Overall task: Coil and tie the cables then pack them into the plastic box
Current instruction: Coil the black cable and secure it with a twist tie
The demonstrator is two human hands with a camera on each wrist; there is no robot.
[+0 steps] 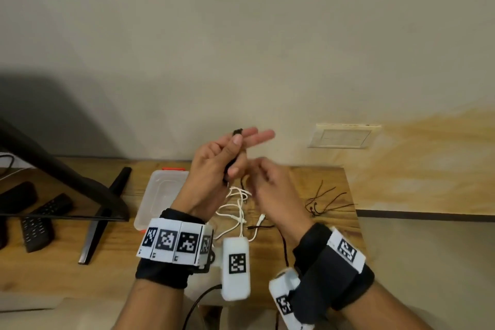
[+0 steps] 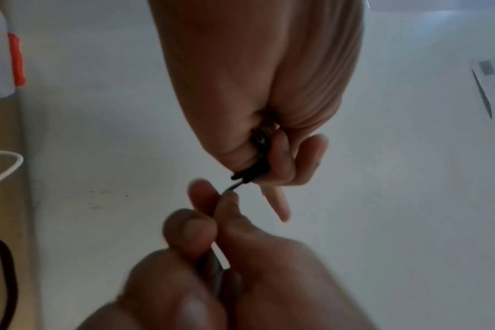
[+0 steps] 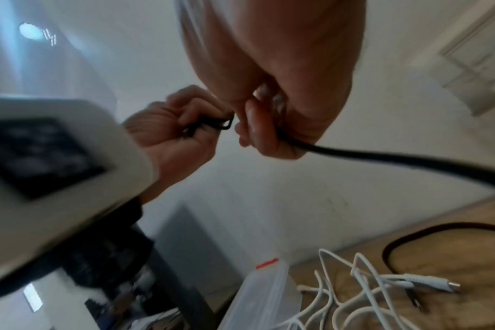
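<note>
The left hand (image 1: 214, 166) is gripping a small bundle of black cable (image 1: 232, 162) above the bench (image 1: 329, 182), thumb and curled fingers closing round it while two fingers are sticking out straight toward the wall. The right hand (image 1: 270, 182) is hovering just beside it, blurred in the head view; the right wrist view is showing its fingers curling round the free run of the same black cable (image 3: 353, 154), which is trailing off to the side. Below the hands, loose white cables (image 1: 235, 209) are lying in a tangle on the wooden bench top, with the plastic box (image 1: 158, 193) just to their left, translucent, with an orange clip at its far edge; whether its lid is on cannot be told. Thin dark ties (image 1: 325, 202) are lying scattered near the bench's right edge, well apart from the box. A plain cream wall (image 1: 241, 35) is rising directly behind the bench, carrying a pale wall plate (image 1: 344, 136) to the right, with a yellowish stain spreading across the wall beyond it. On the left, a dark stand (image 1: 104, 211) is resting on the wood, with two dark remote controls (image 1: 42, 220) lying beside it.
</note>
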